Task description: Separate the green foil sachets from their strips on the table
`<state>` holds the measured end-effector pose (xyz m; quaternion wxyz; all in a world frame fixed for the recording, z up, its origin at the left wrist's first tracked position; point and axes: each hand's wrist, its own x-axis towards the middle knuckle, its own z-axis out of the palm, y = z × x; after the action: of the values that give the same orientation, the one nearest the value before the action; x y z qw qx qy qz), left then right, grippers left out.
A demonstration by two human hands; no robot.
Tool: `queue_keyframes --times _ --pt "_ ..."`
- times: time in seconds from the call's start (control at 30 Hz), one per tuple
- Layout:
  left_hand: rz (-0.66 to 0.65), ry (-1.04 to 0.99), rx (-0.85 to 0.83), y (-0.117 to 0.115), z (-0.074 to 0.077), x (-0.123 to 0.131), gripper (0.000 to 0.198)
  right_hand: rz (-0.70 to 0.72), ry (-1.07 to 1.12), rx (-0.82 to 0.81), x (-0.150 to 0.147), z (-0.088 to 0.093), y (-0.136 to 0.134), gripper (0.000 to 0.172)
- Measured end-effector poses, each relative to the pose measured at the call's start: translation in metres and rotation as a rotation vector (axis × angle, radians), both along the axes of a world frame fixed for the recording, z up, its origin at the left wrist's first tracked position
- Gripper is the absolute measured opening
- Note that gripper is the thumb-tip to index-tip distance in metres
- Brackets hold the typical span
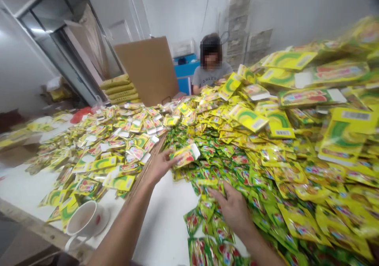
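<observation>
My left hand (161, 165) pinches a yellow-green sachet card (187, 154) by its lower edge, just above the white table (166, 226). My right hand (232, 208) lies palm down on a heap of small green sachets (251, 187), its fingers reaching a green sachet (211, 183) at the heap's near edge; whether it grips it is unclear. A huge pile of yellow-green packets (296, 119) rises to the right.
A second spread of sachet cards (97, 151) covers the table's left part. A white cup (84, 220) stands at the near left edge. Another person (211, 70) sits at the far side. Brown cardboard (148, 68) and stacked yellow bags (120, 89) stand behind.
</observation>
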<state>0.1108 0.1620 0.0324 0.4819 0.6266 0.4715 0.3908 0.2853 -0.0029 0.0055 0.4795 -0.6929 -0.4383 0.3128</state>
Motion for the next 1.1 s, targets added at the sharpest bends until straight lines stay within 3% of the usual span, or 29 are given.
queue_keyframes --times 0.07,0.13,0.3,0.47,0.57,0.7,0.9,1.1 --pt "-0.132 0.060 -0.074 -0.038 -0.008 -0.012 0.030 -0.077 0.024 0.025 0.005 0.003 0.001 0.034" --pt "-0.183 0.062 -0.140 -0.068 -0.015 -0.019 0.031 -0.112 0.065 0.064 0.009 0.004 0.002 0.032" --pt "-0.040 -0.184 -0.310 -0.104 -0.029 -0.021 0.038 -0.020 0.065 0.080 0.014 -0.001 0.006 0.027" --pt "0.060 -0.336 -0.361 -0.114 -0.039 -0.019 0.037 0.075 0.055 -0.005 0.018 -0.006 0.006 0.023" --pt "-0.034 -0.297 -0.369 -0.118 -0.034 -0.016 0.035 0.040 -0.016 -0.009 0.015 -0.003 0.005 0.022" --pt "-0.232 -0.157 -0.469 -0.118 -0.025 -0.006 0.040 0.115 -0.027 0.008 0.009 -0.001 0.005 0.023" --pt "-0.167 -0.276 -0.469 -0.118 -0.038 -0.003 0.036 0.110 -0.029 -0.086 0.018 -0.006 0.006 0.030" --pt "-0.274 -0.178 -0.394 -0.121 -0.042 -0.011 0.033 0.266 -0.054 -0.045 0.020 -0.001 0.003 0.027"
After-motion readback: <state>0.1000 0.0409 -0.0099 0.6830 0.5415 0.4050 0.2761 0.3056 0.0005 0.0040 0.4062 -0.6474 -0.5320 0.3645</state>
